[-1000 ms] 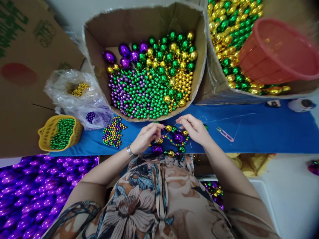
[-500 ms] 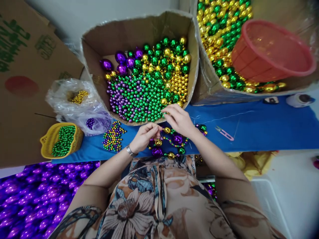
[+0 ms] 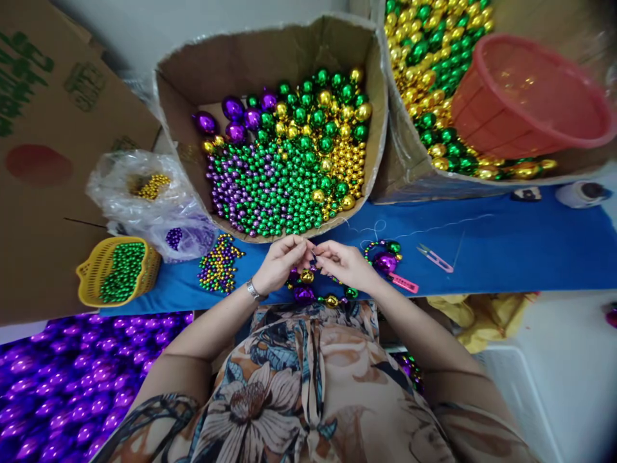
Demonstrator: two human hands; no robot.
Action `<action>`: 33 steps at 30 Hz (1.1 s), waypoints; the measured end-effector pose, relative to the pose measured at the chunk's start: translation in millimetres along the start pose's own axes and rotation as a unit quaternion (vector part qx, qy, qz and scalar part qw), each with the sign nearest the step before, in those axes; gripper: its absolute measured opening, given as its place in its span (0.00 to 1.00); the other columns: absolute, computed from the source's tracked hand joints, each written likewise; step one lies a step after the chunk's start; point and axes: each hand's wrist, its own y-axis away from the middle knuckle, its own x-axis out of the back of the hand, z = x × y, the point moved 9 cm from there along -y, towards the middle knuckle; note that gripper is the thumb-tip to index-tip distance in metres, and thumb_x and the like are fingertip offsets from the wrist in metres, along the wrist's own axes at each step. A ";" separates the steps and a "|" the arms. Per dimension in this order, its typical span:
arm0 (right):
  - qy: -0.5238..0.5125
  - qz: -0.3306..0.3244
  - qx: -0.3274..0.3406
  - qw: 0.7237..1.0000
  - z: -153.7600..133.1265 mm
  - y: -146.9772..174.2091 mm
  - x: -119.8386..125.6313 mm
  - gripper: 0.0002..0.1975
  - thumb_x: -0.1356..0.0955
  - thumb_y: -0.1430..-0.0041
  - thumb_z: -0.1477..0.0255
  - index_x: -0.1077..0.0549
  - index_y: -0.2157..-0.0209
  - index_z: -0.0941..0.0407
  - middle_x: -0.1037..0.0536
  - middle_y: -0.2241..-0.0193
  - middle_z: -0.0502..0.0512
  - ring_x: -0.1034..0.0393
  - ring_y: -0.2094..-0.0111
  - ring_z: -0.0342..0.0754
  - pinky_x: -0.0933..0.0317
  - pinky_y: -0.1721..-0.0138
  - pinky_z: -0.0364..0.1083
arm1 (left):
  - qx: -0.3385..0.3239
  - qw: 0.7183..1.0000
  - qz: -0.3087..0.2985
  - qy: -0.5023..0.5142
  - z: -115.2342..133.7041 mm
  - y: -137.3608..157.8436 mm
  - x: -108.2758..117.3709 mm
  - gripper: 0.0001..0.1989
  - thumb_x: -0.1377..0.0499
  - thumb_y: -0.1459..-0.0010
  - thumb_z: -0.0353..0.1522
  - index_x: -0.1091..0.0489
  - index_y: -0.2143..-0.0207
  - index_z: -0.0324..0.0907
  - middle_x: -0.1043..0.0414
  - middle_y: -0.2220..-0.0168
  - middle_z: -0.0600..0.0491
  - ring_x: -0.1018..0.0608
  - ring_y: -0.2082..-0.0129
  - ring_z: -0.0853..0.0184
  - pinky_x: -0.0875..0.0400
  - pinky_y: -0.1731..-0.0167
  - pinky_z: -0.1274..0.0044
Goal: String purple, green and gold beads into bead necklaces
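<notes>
Fingertips meet at the centre of the frame, where the left hand (image 3: 285, 262) and the right hand (image 3: 346, 265) come together just above a beaded strand (image 3: 304, 294). Left thumb and forefinger are pinched, seemingly on the strand's end or its thread; which of the two is too small to tell. Right fingers are bent in close against them, and whether they grip anything I cannot tell. Such a nose-to-nose hold probably suits something fine that needs steadying from both sides.

The strand, purple, gold and green, lies below the hands on blue cloth (image 3: 511, 257), its weight likely borne by the table. Beside the right forearm rests a bead cluster with a large purple bead (image 3: 386, 262), a pink slotted strip (image 3: 403, 283) touching or just beside it. Pale thread (image 3: 434, 226) trails off to the right, laid loose, perhaps to avoid snags, with pink-handled thread snips (image 3: 436, 259) near it.

Above the hands, upper centre, a cardboard box (image 3: 270, 58) holds beads grouped largely by colour and size, presumably for quick picking. Small mixed beads (image 3: 219, 265) sit in a pile at centre left, next to a yellow plastic basket (image 3: 87, 276) of green ones; the basket's walls would stop those from rolling
</notes>
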 end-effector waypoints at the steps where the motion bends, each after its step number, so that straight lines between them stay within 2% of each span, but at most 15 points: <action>1: 0.014 0.002 0.001 1.000 -0.5 -1.0 -2.8 0.12 0.36 0.38 0.71 0.31 0.53 0.55 0.21 0.69 0.48 0.28 0.73 0.40 0.38 0.70 0.40 | -0.002 1.000 -0.002 -0.002 -0.1 -0.1 -0.2 0.15 0.38 0.42 0.42 0.29 0.64 0.38 0.28 0.73 0.54 0.27 0.77 0.75 0.37 0.81 0.83; 3: 0.074 0.007 0.021 0.997 -4.1 -5.2 -8.0 0.12 0.36 0.39 0.73 0.31 0.54 0.54 0.22 0.71 0.47 0.30 0.74 0.39 0.41 0.70 0.39 | -0.005 1.000 -0.008 -0.012 -0.4 0.1 -0.8 0.15 0.38 0.42 0.43 0.29 0.64 0.38 0.29 0.74 0.55 0.28 0.79 0.75 0.39 0.82 0.84; 6: 0.178 0.022 0.051 0.983 -8.2 -12.6 -13.3 0.05 0.36 0.39 0.74 0.29 0.63 0.55 0.23 0.70 0.49 0.31 0.71 0.41 0.45 0.68 0.40 | -0.007 0.999 -0.017 -0.036 -1.6 1.4 -2.0 0.16 0.38 0.42 0.43 0.29 0.64 0.37 0.29 0.74 0.55 0.31 0.80 0.77 0.41 0.83 0.84; 10: 0.237 0.059 0.059 0.968 -9.5 -16.2 -6.4 0.07 0.36 0.38 0.74 0.28 0.69 0.56 0.26 0.70 0.52 0.33 0.68 0.43 0.46 0.66 0.42 | 0.003 0.999 -0.023 -0.042 -4.5 3.4 -2.1 0.16 0.38 0.42 0.43 0.29 0.64 0.38 0.28 0.74 0.54 0.30 0.80 0.77 0.39 0.82 0.84; 15: 0.168 0.074 0.095 0.978 -19.8 -9.4 17.2 0.09 0.32 0.38 0.66 0.26 0.69 0.55 0.29 0.72 0.49 0.36 0.71 0.40 0.46 0.68 0.41 | -0.017 0.999 -0.001 -0.042 -0.7 1.7 3.8 0.15 0.38 0.42 0.42 0.28 0.63 0.38 0.28 0.73 0.55 0.29 0.80 0.76 0.40 0.82 0.84; 19: 0.136 0.048 0.099 0.985 -21.7 -5.3 25.2 0.11 0.33 0.38 0.63 0.27 0.70 0.56 0.29 0.72 0.48 0.37 0.72 0.39 0.46 0.68 0.41 | -0.041 0.993 0.007 -0.112 5.2 0.5 5.0 0.15 0.41 0.39 0.43 0.29 0.61 0.39 0.28 0.73 0.54 0.28 0.79 0.75 0.39 0.82 0.83; 21: 0.054 0.044 0.056 0.996 -11.2 -6.0 26.5 0.12 0.34 0.38 0.62 0.29 0.70 0.56 0.30 0.74 0.48 0.38 0.73 0.39 0.45 0.70 0.41 | -0.087 0.974 0.028 -0.208 15.7 2.7 7.6 0.15 0.43 0.38 0.42 0.28 0.62 0.39 0.26 0.70 0.52 0.26 0.74 0.72 0.34 0.76 0.81; 23: -0.108 0.056 -0.008 0.992 5.9 -6.9 26.8 0.12 0.34 0.38 0.60 0.31 0.69 0.55 0.29 0.73 0.48 0.35 0.72 0.39 0.44 0.72 0.40 | -0.157 0.931 0.062 -0.324 30.4 8.8 10.3 0.13 0.44 0.37 0.41 0.28 0.65 0.39 0.26 0.67 0.50 0.25 0.67 0.69 0.31 0.67 0.78; 25: -0.305 0.080 -0.059 0.947 22.4 -7.1 24.5 0.13 0.32 0.41 0.59 0.33 0.69 0.54 0.25 0.67 0.49 0.30 0.66 0.41 0.39 0.70 0.40 | -0.182 0.899 0.073 -0.390 33.8 14.2 12.8 0.13 0.44 0.37 0.39 0.28 0.69 0.39 0.27 0.69 0.51 0.27 0.66 0.69 0.32 0.62 0.76; 26: -0.392 0.091 -0.075 0.912 29.1 -7.4 22.6 0.13 0.31 0.43 0.59 0.34 0.69 0.54 0.23 0.64 0.50 0.28 0.63 0.42 0.36 0.67 0.41 | -0.163 0.906 0.063 -0.387 28.1 14.8 14.7 0.14 0.44 0.37 0.40 0.29 0.70 0.39 0.28 0.70 0.51 0.28 0.68 0.69 0.33 0.64 0.77; 27: -0.465 0.103 -0.086 0.875 34.8 -8.0 20.5 0.14 0.29 0.45 0.60 0.35 0.70 0.53 0.23 0.62 0.49 0.28 0.60 0.43 0.33 0.63 0.43 | -0.128 0.926 0.047 -0.353 18.9 14.6 16.8 0.15 0.45 0.38 0.40 0.30 0.71 0.39 0.29 0.71 0.52 0.29 0.71 0.71 0.34 0.68 0.78; 28: -0.523 0.111 -0.096 0.840 39.7 -8.8 18.0 0.14 0.28 0.47 0.61 0.36 0.70 0.53 0.22 0.62 0.48 0.27 0.59 0.44 0.31 0.59 0.46 | -0.090 0.951 0.032 -0.293 8.5 14.6 18.2 0.16 0.45 0.38 0.41 0.31 0.72 0.39 0.29 0.71 0.52 0.31 0.74 0.72 0.36 0.73 0.79; 30: -0.599 0.127 -0.109 0.783 47.2 -11.2 13.4 0.14 0.28 0.47 0.64 0.37 0.70 0.53 0.24 0.70 0.44 0.27 0.64 0.42 0.30 0.55 0.50 | -0.033 0.991 0.010 -0.127 -9.1 15.3 15.8 0.17 0.43 0.40 0.43 0.33 0.73 0.38 0.27 0.65 0.49 0.33 0.77 0.75 0.40 0.79 0.81; 31: -0.622 0.132 -0.114 0.763 49.8 -12.9 10.8 0.13 0.28 0.47 0.66 0.38 0.70 0.53 0.27 0.75 0.41 0.28 0.68 0.41 0.29 0.55 0.51 | -0.021 0.999 0.004 -0.044 -14.1 15.4 12.2 0.17 0.41 0.41 0.43 0.35 0.73 0.38 0.26 0.61 0.47 0.33 0.78 0.76 0.42 0.81 0.82; 33: -0.648 0.132 -0.125 0.740 52.6 -17.0 5.7 0.14 0.29 0.47 0.69 0.40 0.71 0.53 0.34 0.80 0.38 0.34 0.76 0.37 0.28 0.61 0.46 | -0.017 0.996 -0.018 0.082 -17.9 14.3 0.6 0.18 0.39 0.44 0.43 0.38 0.74 0.38 0.26 0.56 0.44 0.33 0.80 0.77 0.44 0.84 0.82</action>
